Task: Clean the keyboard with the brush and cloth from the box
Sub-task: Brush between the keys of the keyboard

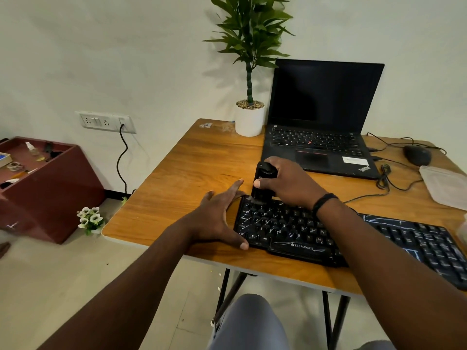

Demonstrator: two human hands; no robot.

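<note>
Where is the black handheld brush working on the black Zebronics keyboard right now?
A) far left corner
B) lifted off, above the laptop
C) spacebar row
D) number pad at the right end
A: the right hand grips the black handheld brush with its bristles down on the far left corner of the black Zebronics keyboard, while the left hand steadies that end.

Small office or home-office corner w/ a desk setup. Wooden table (177,173) on black folding legs holds an open laptop (321,117), screen dark, a wired mouse (417,155) w/ cables, and a black keyboard (290,228). Potted plant (250,72) sits at the table's back edge vs. a plain white wall. Wall socket strip (106,121) w/ switches, one black cord plugged in. Tiled floor; maroon box (43,183) of small supplies at left, small flowers (90,219) beside it.
</note>
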